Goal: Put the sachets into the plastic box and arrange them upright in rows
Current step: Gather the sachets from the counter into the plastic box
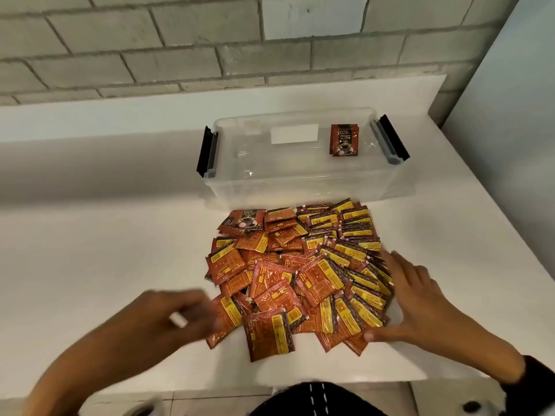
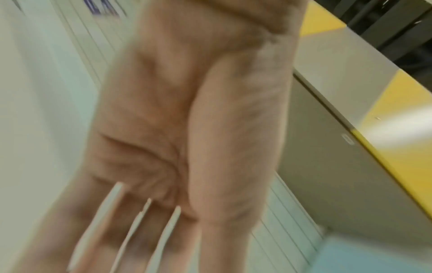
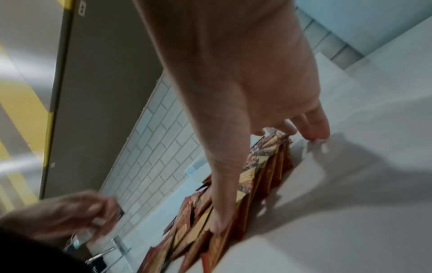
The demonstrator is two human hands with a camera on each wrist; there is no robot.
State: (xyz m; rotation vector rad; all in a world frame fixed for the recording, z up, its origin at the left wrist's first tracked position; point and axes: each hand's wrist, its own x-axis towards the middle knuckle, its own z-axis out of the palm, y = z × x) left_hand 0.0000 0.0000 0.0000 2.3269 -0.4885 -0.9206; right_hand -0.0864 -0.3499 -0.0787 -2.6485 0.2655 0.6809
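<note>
A heap of red-and-yellow sachets (image 1: 300, 277) lies on the white table just in front of the clear plastic box (image 1: 300, 181). Inside the box, near its right end, a few sachets (image 1: 344, 139) stand upright against the far wall. My right hand (image 1: 390, 295) is spread open against the heap's right side, thumb at the near corner and fingers along the far edge. The right wrist view shows that hand (image 3: 264, 175) touching the sachets (image 3: 187, 240). My left hand (image 1: 186, 313) is blurred at the heap's near left corner and holds nothing. Its palm (image 2: 163, 129) shows bare.
The box has black latches at its left (image 1: 205, 151) and right (image 1: 392, 139) ends and no lid on it. A brick wall (image 1: 180, 55) rises behind the table. The table's front edge (image 1: 210, 388) runs just below my hands.
</note>
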